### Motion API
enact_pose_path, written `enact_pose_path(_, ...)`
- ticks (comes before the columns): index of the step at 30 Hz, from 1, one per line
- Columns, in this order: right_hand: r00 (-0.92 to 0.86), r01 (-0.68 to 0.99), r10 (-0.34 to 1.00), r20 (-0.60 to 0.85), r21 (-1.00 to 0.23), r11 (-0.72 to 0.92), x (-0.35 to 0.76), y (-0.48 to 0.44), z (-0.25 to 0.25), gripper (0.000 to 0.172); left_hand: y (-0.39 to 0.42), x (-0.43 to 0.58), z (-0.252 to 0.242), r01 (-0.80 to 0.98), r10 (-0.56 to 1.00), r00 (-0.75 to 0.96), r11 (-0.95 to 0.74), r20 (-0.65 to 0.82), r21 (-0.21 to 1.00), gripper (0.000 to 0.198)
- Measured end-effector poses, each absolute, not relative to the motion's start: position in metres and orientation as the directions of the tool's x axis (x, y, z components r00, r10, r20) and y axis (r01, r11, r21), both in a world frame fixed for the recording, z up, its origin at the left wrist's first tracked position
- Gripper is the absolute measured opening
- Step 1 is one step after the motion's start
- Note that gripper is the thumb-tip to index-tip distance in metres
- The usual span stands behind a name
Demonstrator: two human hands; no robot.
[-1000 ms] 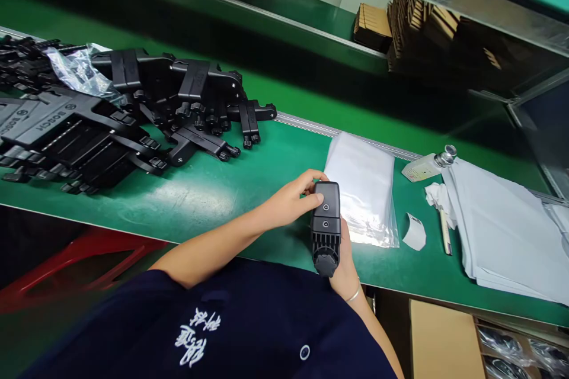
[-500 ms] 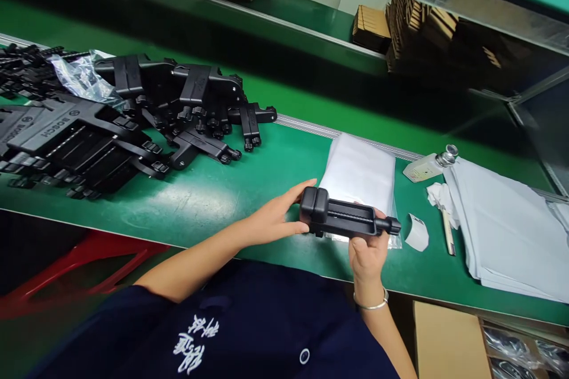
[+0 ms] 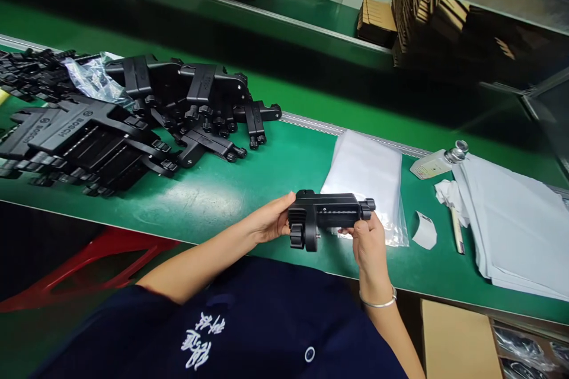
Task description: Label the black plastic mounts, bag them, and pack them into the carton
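Between both hands, above the front edge of the green bench, is a black clamp bracket (image 3: 335,204) with a ribbed end, a threaded rod along its slot and black knobs. My left hand (image 3: 272,219) is closed on its ribbed left end, the fingertips partly hidden behind it. Its knobbed right end is gripped by my right hand (image 3: 368,238), thumb in front and fingers underneath. Just behind the bracket lies a stack of clear plastic bags (image 3: 367,163). Farther left, similar black brackets (image 3: 73,127), some lettered BOSCH, are piled on the bench.
A bottle with a metal cap (image 3: 438,163), a curled white label (image 3: 425,231), a pen-like stick (image 3: 457,231) and white sheets (image 3: 511,225) lie to the right. Folded cardboard (image 3: 376,21) sits on the back shelf. A red chair (image 3: 84,266) stands below the bench at left.
The bracket has been turned over about its length, so its ribbed end and a side knob now show. Both hands have shifted their grip, and the left has closed more around its end.
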State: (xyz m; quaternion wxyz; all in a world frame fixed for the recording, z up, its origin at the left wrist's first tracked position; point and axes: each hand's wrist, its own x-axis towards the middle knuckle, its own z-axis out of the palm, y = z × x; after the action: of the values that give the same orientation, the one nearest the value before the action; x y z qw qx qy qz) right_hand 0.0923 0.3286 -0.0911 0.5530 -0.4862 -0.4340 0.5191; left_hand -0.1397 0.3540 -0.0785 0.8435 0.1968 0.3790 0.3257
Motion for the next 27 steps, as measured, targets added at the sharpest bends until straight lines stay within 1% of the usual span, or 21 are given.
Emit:
enact_pose_path(2,0.105,-0.158,0.993,-0.058,-0.987,-0.041,0.087,0.329,-0.090,0.047,0.353,-0.138,-0.083,-0.420,0.654,0.518,0.756,-0.552,0.502,0.045)
enact_pose_path(6,0.122,-0.155,0.988,-0.090,-0.985,-0.071,0.086,0.329,-0.091,0.049,0.352,-0.136,-0.087,-0.438,0.619,0.546,0.785,-0.564,0.438,0.040)
enact_pose_path(9,0.119,-0.148,0.989,-0.089,-0.987,-0.071,0.088,0.330,-0.091,0.048,0.351,-0.137,-0.087,-0.429,0.621,0.540,0.784,-0.569,0.449,0.043)
enact_pose_path(12,0.109,-0.106,0.993,-0.046,-0.994,-0.035,0.088,0.329,-0.088,0.045,0.355,-0.140,-0.088,-0.383,0.649,0.526,0.757,-0.550,0.529,0.046)
enact_pose_path(14,0.111,-0.026,0.994,0.017,-0.999,0.020,0.086,0.326,-0.084,0.043,0.362,-0.143,-0.091,-0.318,0.658,0.546,0.735,-0.518,0.599,0.052)
enact_pose_path(16,0.100,0.124,0.991,0.093,-0.989,0.080,0.081,0.320,-0.078,0.042,0.371,-0.144,-0.096,-0.269,0.658,0.579,0.712,-0.481,0.649,0.060)
enact_pose_path(18,0.040,0.311,0.987,0.158,-0.941,0.138,0.074,0.315,-0.071,0.040,0.380,-0.141,-0.100,-0.276,0.662,0.597,0.700,-0.453,0.658,0.065)
enact_pose_path(20,-0.053,0.450,0.974,0.219,-0.865,0.219,0.067,0.312,-0.065,0.040,0.386,-0.135,-0.102,-0.326,0.677,0.584,0.702,-0.449,0.634,0.061)
enact_pose_path(22,-0.132,0.504,0.951,0.281,-0.806,0.309,0.060,0.311,-0.060,0.040,0.389,-0.127,-0.102,-0.360,0.676,0.571,0.717,-0.467,0.597,0.057)
enact_pose_path(24,-0.166,0.513,0.933,0.320,-0.780,0.359,0.056,0.310,-0.057,0.041,0.390,-0.122,-0.101,-0.369,0.674,0.567,0.721,-0.472,0.586,0.057)
enact_pose_path(27,-0.209,0.512,0.932,0.297,-0.779,0.363,0.063,0.312,-0.055,0.045,0.388,-0.121,-0.097,-0.343,0.707,0.538,0.682,-0.460,0.646,0.065)
